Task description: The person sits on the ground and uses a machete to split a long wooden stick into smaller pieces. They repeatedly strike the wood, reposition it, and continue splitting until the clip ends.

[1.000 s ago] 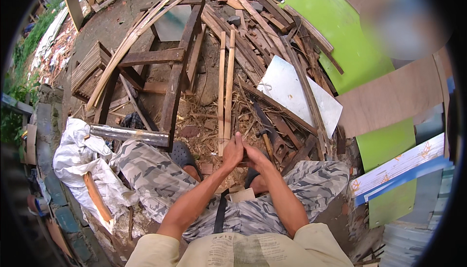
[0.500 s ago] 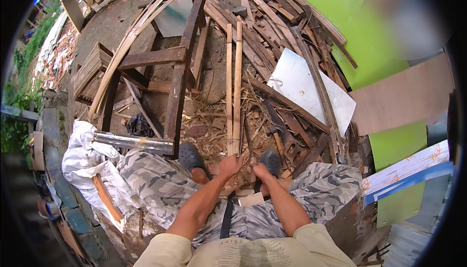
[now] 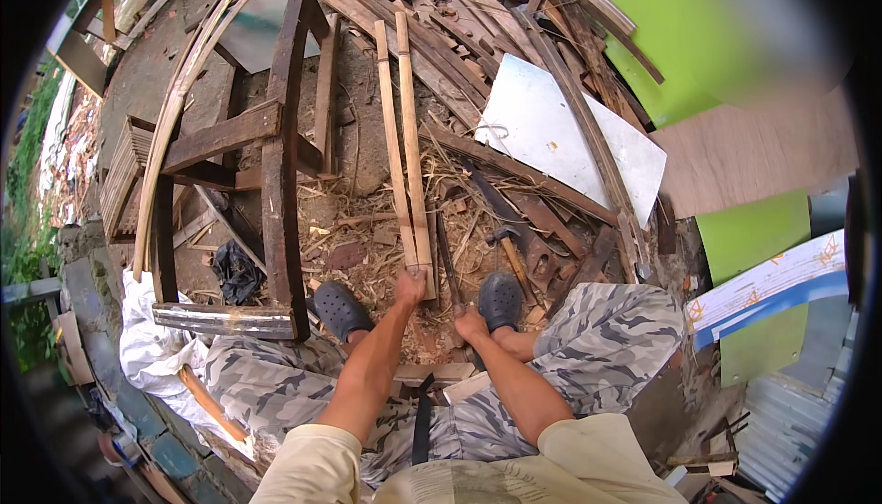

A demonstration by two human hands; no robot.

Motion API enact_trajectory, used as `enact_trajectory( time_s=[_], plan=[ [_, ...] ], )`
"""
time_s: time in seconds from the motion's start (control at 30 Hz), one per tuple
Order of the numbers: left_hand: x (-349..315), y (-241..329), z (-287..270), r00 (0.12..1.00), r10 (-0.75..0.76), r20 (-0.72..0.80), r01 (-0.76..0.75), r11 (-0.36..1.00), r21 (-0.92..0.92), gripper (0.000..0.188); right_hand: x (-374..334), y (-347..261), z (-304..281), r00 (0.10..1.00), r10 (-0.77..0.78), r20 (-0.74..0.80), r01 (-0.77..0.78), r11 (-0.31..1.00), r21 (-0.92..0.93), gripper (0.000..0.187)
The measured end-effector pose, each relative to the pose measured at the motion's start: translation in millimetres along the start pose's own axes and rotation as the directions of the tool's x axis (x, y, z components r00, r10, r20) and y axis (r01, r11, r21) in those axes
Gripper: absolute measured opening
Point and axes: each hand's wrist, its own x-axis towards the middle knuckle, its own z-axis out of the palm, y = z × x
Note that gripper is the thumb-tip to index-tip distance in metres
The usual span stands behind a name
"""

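Two long, pale bamboo strips point(image 3: 418, 169) stretch away from me, side by side. They lie close together at their near ends, with a narrow gap further out. My left hand point(image 3: 409, 286) is closed at the near end, gripping the strips. To the right of it, my right hand point(image 3: 470, 325) is closed round a long, narrow, dark tool point(image 3: 447, 251) that looks like a blade and points away from me. The fingers hide the part of the tool inside the grip. Dry shavings point(image 3: 367, 219) and chips cover the ground around the strips.
A dark wooden frame point(image 3: 280, 182) stands at left, with long bent strips point(image 3: 175, 127) leaning on it. A hammer point(image 3: 511, 251) lies beyond my right clog point(image 3: 501, 300). Scrap wood point(image 3: 459, 63), a white sheet point(image 3: 570, 132) and green panels point(image 3: 758, 237) fill the right side.
The whole view has shifted, and the frame and strips now appear further left. The strips slant more, their far ends toward the left. Both hands keep their grip.
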Motion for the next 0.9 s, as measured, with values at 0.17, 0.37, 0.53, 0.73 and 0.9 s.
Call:
enact_trajectory(
  time_s=[0.17, 0.37, 0.53, 0.73, 0.9],
  plan=[
    [-22, -3, -4, 0.993, 0.014, -0.116, -0.020, 0.999, -0.045, 0.074, -9, -26, -5, 0.970, -0.181, -0.164, 0.200, 0.974, 0.108, 0.059],
    [-78, 34, -41, 0.990, 0.136, -0.030, -0.138, 0.928, -0.347, 0.063, -8, -58, 1, 0.964, -0.266, 0.028, 0.214, 0.830, 0.516, 0.065],
    [-109, 59, -74, 0.987, 0.132, -0.086, -0.153, 0.931, -0.332, 0.065, -21, -71, -6, 0.835, -0.523, -0.173, 0.549, 0.763, 0.341, 0.062],
    [-123, 57, -81, 0.959, 0.154, -0.237, -0.231, 0.911, -0.343, 0.072, -47, -93, -8, 0.644, -0.580, -0.498, 0.669, 0.743, 0.000, 0.058],
    [-149, 56, -74, 0.970, 0.203, -0.136, -0.237, 0.920, -0.312, 0.074, -45, -85, -29, 0.814, -0.499, -0.298, 0.580, 0.655, 0.484, 0.052]
  ],
)
